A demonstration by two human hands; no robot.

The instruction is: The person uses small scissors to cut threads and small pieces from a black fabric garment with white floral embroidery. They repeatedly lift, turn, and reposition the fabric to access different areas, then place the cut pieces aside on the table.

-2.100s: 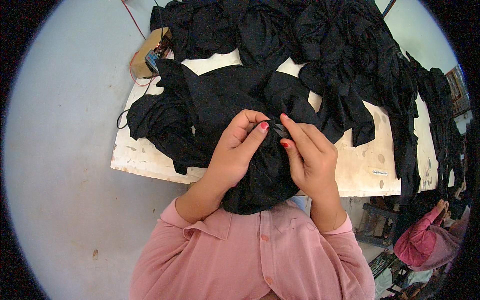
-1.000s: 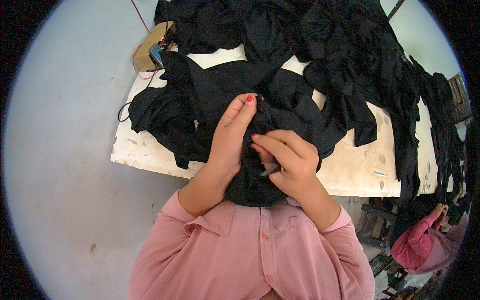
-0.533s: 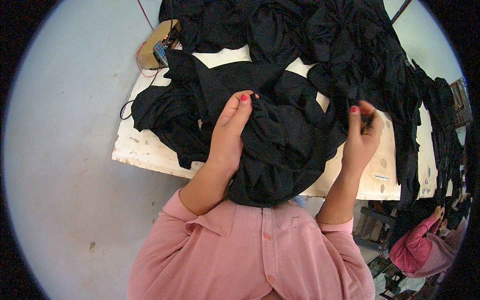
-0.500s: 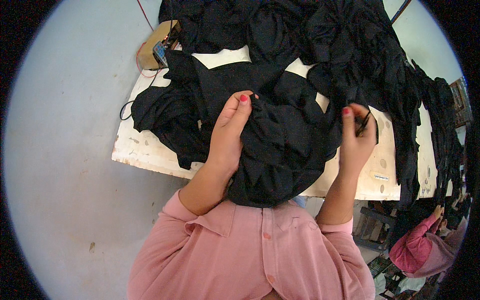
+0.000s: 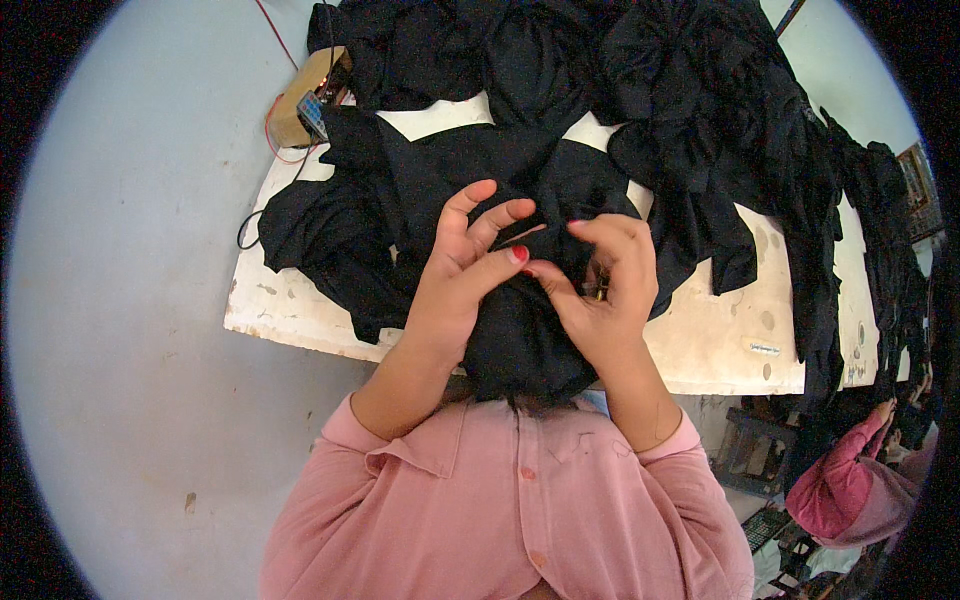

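A bunched black cloth (image 5: 525,345) hangs over the table's near edge toward my lap. My left hand (image 5: 465,255) is at its top, thumb bent toward a lower finger with cloth apparently pinched there, two other fingers raised and apart. Close beside it, my right hand (image 5: 605,280) has its thumb and forefinger reaching toward the left thumb, tips apart. Its other fingers curl round a small tool (image 5: 600,292), dark with a brassy glint. Most of that tool is hidden in the palm, so its exact kind does not show.
More black cloth (image 5: 680,90) is heaped across the pale, worn table (image 5: 730,340) and hangs off its right side. At the far left corner stands a brown box (image 5: 292,112) with wires and a small panel. A person in a pink sleeve (image 5: 845,475) works at lower right.
My right hand has moved left from the table's right side to beside my left hand. Two fingers of my left hand have lifted away from the thumb.
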